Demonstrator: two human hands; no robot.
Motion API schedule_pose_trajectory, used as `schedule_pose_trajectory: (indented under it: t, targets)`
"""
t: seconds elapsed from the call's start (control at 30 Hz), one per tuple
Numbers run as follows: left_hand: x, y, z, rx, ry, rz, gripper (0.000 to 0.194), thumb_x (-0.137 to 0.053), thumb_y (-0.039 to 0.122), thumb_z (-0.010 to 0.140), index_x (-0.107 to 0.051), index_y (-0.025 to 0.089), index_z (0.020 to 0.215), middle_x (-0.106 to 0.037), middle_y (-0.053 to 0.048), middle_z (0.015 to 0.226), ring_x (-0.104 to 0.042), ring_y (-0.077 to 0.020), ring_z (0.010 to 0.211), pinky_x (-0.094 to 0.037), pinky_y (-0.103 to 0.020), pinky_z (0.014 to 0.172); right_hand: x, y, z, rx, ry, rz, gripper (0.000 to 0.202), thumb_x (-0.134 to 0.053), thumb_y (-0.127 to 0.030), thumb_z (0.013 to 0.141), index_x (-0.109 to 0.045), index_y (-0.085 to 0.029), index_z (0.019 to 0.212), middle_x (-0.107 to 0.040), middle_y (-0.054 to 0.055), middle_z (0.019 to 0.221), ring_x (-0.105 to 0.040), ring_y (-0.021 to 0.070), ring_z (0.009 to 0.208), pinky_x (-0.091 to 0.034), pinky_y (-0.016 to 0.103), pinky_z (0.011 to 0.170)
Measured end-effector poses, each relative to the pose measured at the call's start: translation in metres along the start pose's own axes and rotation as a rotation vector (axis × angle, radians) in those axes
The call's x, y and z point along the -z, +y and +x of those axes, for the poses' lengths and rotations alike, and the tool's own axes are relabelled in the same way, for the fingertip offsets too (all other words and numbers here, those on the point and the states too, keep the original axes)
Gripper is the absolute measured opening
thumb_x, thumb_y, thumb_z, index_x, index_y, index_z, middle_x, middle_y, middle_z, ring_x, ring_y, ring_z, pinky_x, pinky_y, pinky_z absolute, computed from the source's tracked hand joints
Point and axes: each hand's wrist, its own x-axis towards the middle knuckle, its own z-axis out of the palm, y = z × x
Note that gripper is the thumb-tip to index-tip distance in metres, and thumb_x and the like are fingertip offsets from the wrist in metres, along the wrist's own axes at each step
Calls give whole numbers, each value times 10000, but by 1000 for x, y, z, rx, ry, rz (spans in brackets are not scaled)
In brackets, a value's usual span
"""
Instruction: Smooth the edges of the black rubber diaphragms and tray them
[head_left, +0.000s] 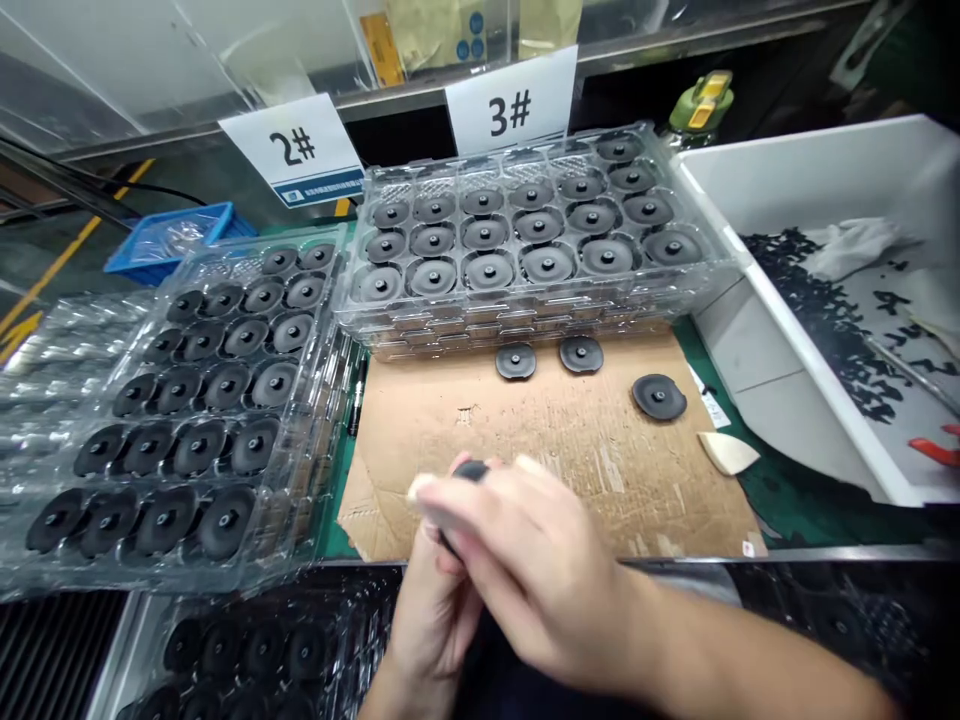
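Head view: both hands met at the cardboard sheet's (570, 440) near edge, sharing one black disc (471, 470).
Left hand (431, 610) gripped it from below; right hand (540, 580) closed over it, blurred. Loose discs (658, 396) lay beyond, nearer the right.

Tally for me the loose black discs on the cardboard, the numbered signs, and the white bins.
Loose black discs on the cardboard: 3
Numbered signs: 2
White bin: 1
Total: 6
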Motion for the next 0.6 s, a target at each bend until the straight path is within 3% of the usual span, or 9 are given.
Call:
schedule_pose_trajectory:
  t: [0.13, 0.2, 0.27, 0.4, 0.53, 0.6]
  targets:
    - [-2, 6, -2, 29, -54, 34, 507, -780, 310, 564, -638, 308, 1050, -649, -5, 1110, -600, -209, 1003, -474, -277, 878, 23, -2, -24, -92, -117, 56, 283, -432, -82, 858, -524, -167, 1112, -620, 24, 878, -538, 134, 746, -395, 278, 707]
    - [-5, 7, -1, 33, -54, 40, 509, -787, 307, 552, -645, 298, 1040, -654, -12, 1104, -590, -207, 1023, -461, -269, 896, 33, -2, -30, -172, -101, -36, 291, -435, -78, 851, -537, -174, 1106, -607, 16, 810, -513, 136, 679, -372, 286, 665]
    - [-9, 8, 0, 5, -42, 28, 469, -765, 321, 583, -647, 304, 1037, -663, -3, 1101, -591, -202, 1028, -432, -293, 948, 37, -3, -29, -161, -35, -138, 306, -413, -80, 850, -555, -167, 1107, -592, 27, 771, -475, 151, 643, -339, 303, 623]
    - [-10, 12, -2, -56, -43, 17, 326, -657, 263, 730, -638, 352, 1043, -678, 45, 1084, -628, -182, 977, -444, -320, 956, 32, -4, -21, -67, 19, -198, 347, -353, -75, 857, -583, -156, 1103, -588, 49, 798, -426, 164, 637, -290, 313, 587]
    - [-9, 12, -4, -55, -38, 14, 465, -749, 264, 620, -630, 315, 1067, -669, 26, 1111, -579, -158, 1068, -454, -190, 904, 26, -1, -16, -133, 38, -190, 340, -325, -87, 898, -601, -156, 1083, -548, 39, 736, -411, 158, 638, -277, 308, 589]
    - [-11, 8, -3, 25, -25, -4, 444, -732, 271, 656, -624, 281, 1087, -670, 3, 1101, -573, -168, 1077, -457, -213, 904, 27, 1, -10, -40, 44, -209, 312, -344, -140, 929, -614, -171, 1083, -523, 26, 683, -402, 157, 633, -272, 308, 586]
